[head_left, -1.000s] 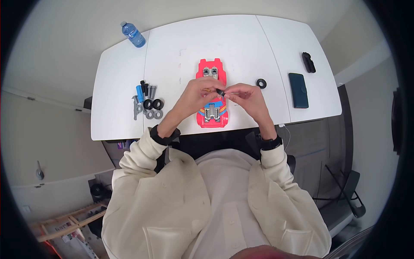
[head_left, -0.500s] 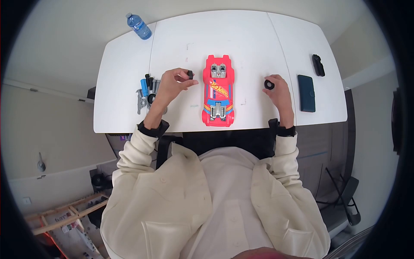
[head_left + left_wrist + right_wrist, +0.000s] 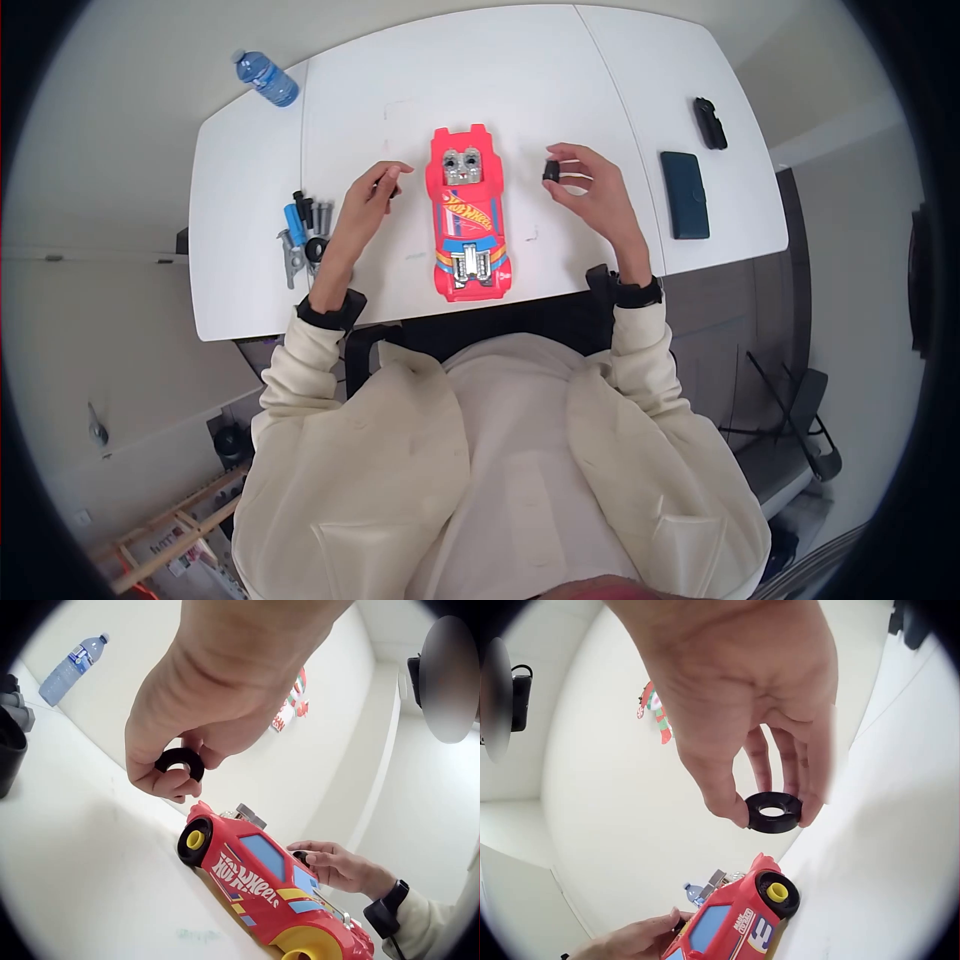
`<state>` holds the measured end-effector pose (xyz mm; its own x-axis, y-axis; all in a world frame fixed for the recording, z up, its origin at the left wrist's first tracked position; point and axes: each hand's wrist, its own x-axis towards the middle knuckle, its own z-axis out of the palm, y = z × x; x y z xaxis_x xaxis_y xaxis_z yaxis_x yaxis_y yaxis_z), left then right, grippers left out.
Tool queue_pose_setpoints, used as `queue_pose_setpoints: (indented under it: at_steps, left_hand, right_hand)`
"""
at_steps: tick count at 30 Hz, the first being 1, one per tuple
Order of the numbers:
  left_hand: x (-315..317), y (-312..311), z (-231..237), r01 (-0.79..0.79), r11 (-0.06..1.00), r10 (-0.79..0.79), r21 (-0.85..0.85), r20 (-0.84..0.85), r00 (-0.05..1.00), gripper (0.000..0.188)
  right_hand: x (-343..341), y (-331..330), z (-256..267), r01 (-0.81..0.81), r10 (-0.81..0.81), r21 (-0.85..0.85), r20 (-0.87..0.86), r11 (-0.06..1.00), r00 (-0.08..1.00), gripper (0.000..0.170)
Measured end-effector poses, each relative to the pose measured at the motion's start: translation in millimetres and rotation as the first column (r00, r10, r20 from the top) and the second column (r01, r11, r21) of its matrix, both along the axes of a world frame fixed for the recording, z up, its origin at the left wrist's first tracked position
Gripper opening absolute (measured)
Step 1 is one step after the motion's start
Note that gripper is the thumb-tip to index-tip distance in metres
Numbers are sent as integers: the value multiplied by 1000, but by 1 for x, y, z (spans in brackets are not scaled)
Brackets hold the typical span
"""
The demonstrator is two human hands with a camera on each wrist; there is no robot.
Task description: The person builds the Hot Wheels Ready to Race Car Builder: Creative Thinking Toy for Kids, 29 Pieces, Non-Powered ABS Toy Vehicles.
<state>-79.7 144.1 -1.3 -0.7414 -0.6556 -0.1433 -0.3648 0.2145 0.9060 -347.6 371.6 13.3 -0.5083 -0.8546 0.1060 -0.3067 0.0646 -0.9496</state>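
Pale walls surround a white tabletop (image 3: 560,70), with a red toy car (image 3: 472,215) lying lengthwise near its middle, facing the person. The hands are apart, one on either side of the car: the left hand (image 3: 370,203) at nine o'clock, fingers curled round a black ring (image 3: 197,762), and the right hand (image 3: 600,197) at three o'clock, pinching a second black ring (image 3: 772,824) between thumb and fingers. At the car's twelve o'clock end, black tyres (image 3: 186,853) sit on yellow hubs (image 3: 196,839). Past the left hand, around nine o'clock, lie black bolts (image 3: 305,207), grey bolts (image 3: 323,217), a blue piece (image 3: 294,224) and a loose ring (image 3: 315,249). Farther out, a water bottle (image 3: 268,80) is at ten o'clock, a small black object (image 3: 710,123) at two and a dark teal case (image 3: 685,195) at three.
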Motion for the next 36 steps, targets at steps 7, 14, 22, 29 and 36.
queue_pose_setpoints:
  at_steps: [7,14,22,29,36]
  left_hand:
    - [4,4,-14,99,990,-104,-100,-47,993,31]
    - [4,-7,-47,49,992,-49,-119,-1,999,41]
    - [-11,-14,-53,27,902,-35,-431,-9,999,56]
    - [-10,-4,-49,8,968,-33,-250,-93,995,54]
    - [-15,0,-35,106,984,-119,-143,-92,989,55]
  right_hand:
    - [8,-4,5,-65,65,-10,-51,998,997,36]
    - [-1,-26,-14,-52,55,88,-29,995,998,38]
    - [9,-50,-34,-88,111,143,-157,986,981,40]
    - [11,-45,-35,-110,122,176,-64,978,990,40]
    - [14,-50,-40,-122,132,145,-66,982,989,40]
